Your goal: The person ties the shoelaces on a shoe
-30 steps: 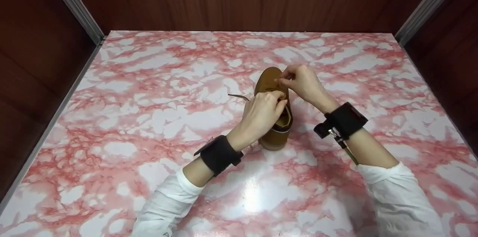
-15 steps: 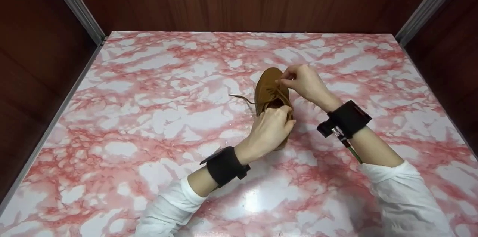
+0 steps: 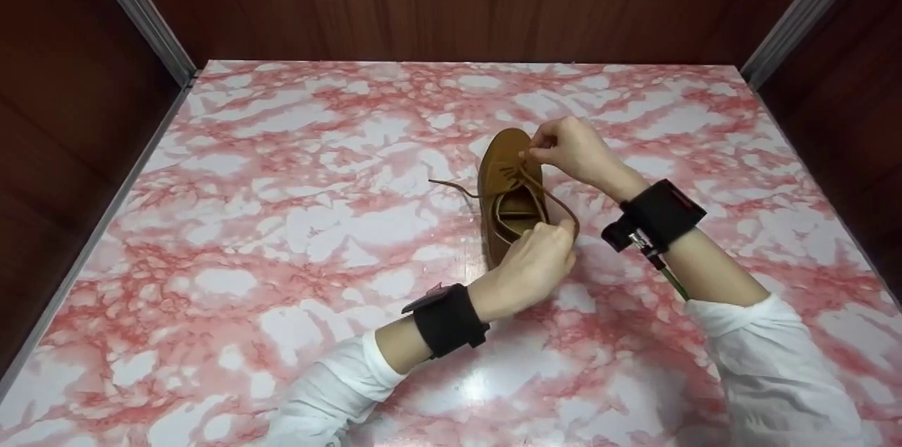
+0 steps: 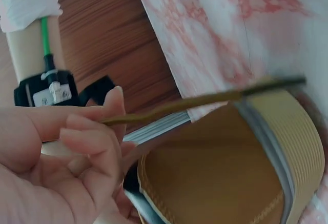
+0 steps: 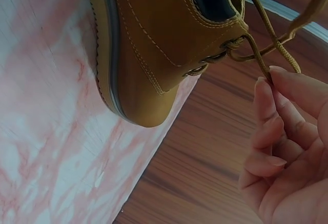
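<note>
A tan lace-up shoe (image 3: pixel 502 151) stands on the table, toe pointing away, its heel partly hidden behind my left hand (image 3: pixel 532 267). That hand pinches one length of the brown shoelace (image 4: pixel 179 103) between thumb and forefinger, and the lace's dark tip sticks out past the fingers in the left wrist view. Beside the toe, my right hand (image 3: pixel 574 151) pinches a lace strand by the eyelets. The right wrist view shows this strand (image 5: pixel 260 57) running from the top eyelet to the thumb and fingertip. The shoe's opening (image 3: pixel 521 207) shows between the hands.
The other loose lace end (image 3: pixel 451 185) lies out to the left of the shoe on the pink-and-white marbled tabletop (image 3: pixel 317 172). A dark wooden panel (image 3: pixel 451 3) rises behind the table, with more panels at both sides.
My left hand has moved from the laces back and right toward the heel, drawing a lace out into a curve and uncovering the shoe's opening. My right hand stays nearly in place.
</note>
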`<state>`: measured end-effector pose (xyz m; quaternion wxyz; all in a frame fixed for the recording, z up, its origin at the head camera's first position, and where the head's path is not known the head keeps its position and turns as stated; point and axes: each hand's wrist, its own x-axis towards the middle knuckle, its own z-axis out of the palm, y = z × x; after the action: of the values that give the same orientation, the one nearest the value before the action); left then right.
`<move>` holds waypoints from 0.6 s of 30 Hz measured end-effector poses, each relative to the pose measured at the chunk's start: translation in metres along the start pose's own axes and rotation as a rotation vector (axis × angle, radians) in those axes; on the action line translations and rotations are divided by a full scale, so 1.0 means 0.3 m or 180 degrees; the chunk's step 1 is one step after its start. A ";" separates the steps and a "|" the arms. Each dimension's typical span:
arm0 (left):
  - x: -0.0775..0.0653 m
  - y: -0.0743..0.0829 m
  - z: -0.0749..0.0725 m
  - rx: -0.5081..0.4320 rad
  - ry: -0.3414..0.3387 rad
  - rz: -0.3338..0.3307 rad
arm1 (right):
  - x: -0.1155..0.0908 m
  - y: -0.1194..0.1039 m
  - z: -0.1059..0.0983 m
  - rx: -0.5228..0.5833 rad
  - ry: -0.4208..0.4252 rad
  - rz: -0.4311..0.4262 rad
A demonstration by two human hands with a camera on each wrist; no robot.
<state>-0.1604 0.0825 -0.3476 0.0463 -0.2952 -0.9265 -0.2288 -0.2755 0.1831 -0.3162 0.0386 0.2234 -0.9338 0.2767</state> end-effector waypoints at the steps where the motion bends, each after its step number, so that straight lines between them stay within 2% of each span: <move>1: 0.002 0.004 0.005 0.0028 -0.0031 0.0006 | 0.001 -0.001 -0.001 -0.0012 -0.0014 0.0004; 7: 0.010 0.019 0.025 0.0185 -0.0162 -0.0026 | 0.006 -0.009 -0.005 -0.0067 -0.0099 0.0049; 14: 0.014 0.030 0.032 0.0273 -0.0205 0.0183 | 0.007 -0.006 -0.005 -0.0095 -0.0048 -0.0061; 18: 0.019 0.018 0.006 0.0185 -0.0123 0.0272 | 0.006 -0.005 -0.001 -0.0116 -0.0004 -0.0099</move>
<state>-0.1620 0.0903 -0.3457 0.0467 -0.3374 -0.9200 -0.1938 -0.2764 0.1815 -0.3147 0.0464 0.2374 -0.9351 0.2589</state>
